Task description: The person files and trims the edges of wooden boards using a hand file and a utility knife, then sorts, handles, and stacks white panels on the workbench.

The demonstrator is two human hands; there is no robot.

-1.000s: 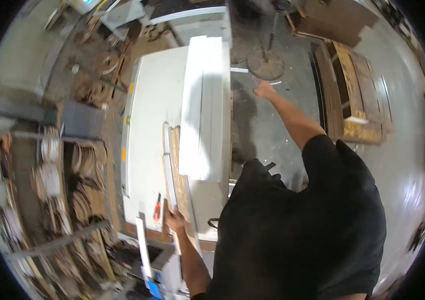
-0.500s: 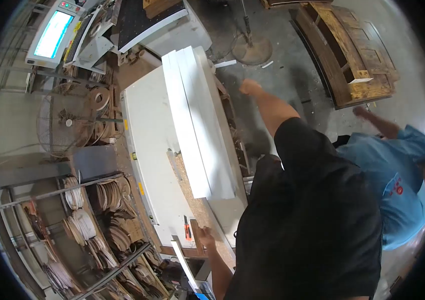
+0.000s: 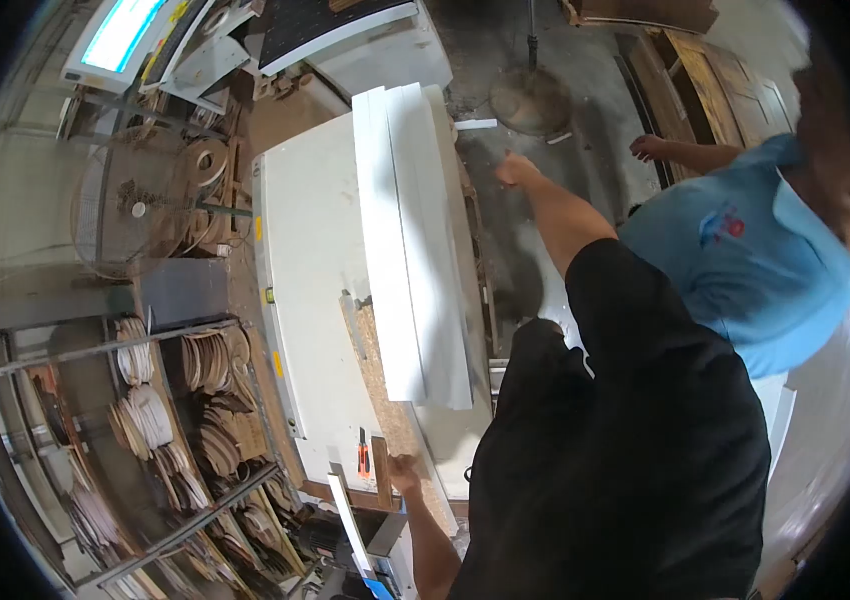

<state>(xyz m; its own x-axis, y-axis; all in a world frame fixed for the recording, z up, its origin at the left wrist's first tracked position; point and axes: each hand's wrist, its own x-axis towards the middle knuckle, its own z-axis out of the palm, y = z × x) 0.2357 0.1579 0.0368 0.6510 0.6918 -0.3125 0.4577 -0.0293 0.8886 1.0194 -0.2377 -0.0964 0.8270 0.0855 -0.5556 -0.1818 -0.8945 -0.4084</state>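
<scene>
My left hand (image 3: pixel 403 473) is at the near end of a long chipboard strip (image 3: pixel 400 430), its fingers curled at the strip's edge. A short brown wooden strip (image 3: pixel 382 472) lies right beside it, and a red-and-black utility knife (image 3: pixel 363 455) lies just past that. My right hand (image 3: pixel 515 170) hangs in the air beyond the table's edge over the floor, fingers loosely apart, with nothing visible in it. Between my hands, long white boards (image 3: pixel 410 250) lie side by side across the chipboard on the pale worktable (image 3: pixel 310 240).
A co-worker in a blue shirt (image 3: pixel 745 240) stands close to my right arm. A wooden cabinet (image 3: pixel 715 90) is behind that person. Racks of edge-banding rolls (image 3: pixel 145 415), a fan (image 3: pixel 135 205) and a lit screen (image 3: pixel 123 35) stand across the table. A round stand base (image 3: pixel 532 102) rests on the floor.
The co-worker has come nearer, with an arm now reaching out toward my right arm. My view has shifted slightly. My left hand stays at the chipboard and my right hand stays in the air.
</scene>
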